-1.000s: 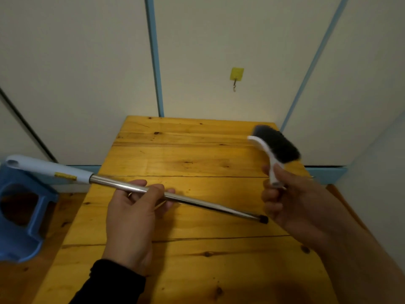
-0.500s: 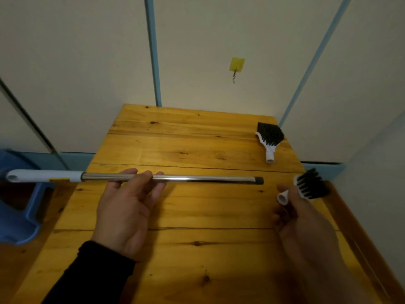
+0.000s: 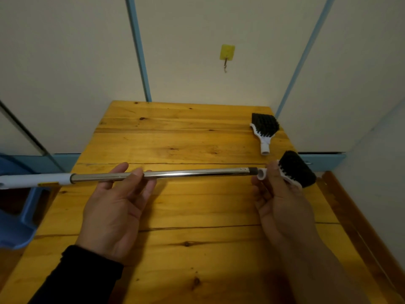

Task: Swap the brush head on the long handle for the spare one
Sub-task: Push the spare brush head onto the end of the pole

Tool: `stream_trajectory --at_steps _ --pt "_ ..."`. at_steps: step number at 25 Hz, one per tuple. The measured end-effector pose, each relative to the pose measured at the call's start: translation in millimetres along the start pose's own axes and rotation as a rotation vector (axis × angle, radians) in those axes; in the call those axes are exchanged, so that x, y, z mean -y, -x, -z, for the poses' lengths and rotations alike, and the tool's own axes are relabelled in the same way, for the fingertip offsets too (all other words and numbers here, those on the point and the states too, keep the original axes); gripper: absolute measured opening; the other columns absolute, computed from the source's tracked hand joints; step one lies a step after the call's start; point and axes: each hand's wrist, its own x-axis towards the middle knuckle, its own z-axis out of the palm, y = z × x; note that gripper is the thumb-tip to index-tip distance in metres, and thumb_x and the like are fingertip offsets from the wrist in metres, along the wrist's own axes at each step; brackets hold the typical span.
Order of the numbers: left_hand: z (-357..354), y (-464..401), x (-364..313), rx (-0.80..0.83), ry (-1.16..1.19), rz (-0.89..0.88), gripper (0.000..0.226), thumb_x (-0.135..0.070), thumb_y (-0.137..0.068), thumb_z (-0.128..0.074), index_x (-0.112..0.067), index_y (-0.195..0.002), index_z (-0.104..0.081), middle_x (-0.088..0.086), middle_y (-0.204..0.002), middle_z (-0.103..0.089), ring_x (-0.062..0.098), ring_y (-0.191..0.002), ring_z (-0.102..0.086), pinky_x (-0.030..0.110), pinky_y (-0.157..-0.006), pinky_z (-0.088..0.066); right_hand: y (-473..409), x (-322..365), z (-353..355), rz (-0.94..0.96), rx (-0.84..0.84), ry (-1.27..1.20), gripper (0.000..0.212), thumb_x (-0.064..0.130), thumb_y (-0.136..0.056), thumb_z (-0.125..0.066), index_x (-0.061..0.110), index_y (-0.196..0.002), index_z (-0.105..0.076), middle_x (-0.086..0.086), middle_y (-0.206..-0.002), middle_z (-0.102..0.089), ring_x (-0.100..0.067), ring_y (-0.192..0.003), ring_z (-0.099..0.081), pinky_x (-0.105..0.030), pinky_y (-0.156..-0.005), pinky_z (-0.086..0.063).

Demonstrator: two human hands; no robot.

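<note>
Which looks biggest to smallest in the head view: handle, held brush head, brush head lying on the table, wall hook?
1. Handle
2-3. Held brush head and brush head on the table: alike; nearness makes ranking unsure
4. Wall hook

i can read no text, brand, number or sign anywhere in my view. the small yellow label [image 3: 48,184] on the white grip of the long handle [image 3: 153,174] is too blurred to show any lettering. the yellow hook plate [image 3: 227,52] on the wall appears plain, with no print i can make out.
</note>
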Motion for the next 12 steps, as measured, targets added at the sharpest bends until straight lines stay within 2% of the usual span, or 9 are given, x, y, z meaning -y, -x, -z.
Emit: stream_trajectory --at_steps 5,12 --pt "2.7 2.5 -1.7 0.021 -0.013 -0.01 0.044 -0.001 -0.096 -0.069 -0.014 -0.137 -0.064 0.001 -0.085 -0.083 0.016 -0.094 -0.083 0.033 -0.083 -0.066 5.4 -1.1 0.2 0.077 -0.007 -0.051 0.023 0.028 -0.09 -0.07 0.01 -0.103 -0.069 -0.006 -0.096 -0.076 -0.017 -0.091 -0.075 -0.032 -0.079 -0.059" --pt "5.3 1.5 -4.7 0.028 -0.025 -0.028 0.042 -0.002 -0.097 -0.068 -0.016 -0.136 -0.064 0.012 -0.114 -0.077 0.022 -0.11 -0.079 0.032 -0.085 -0.066 8.8 -7.2 -6.5 0.129 0.007 -0.088 0.026 0.019 -0.081 -0.073 0.01 -0.105 -0.072 -0.007 -0.103 -0.076 -0.024 -0.105 -0.074 -0.034 -0.085 -0.06"
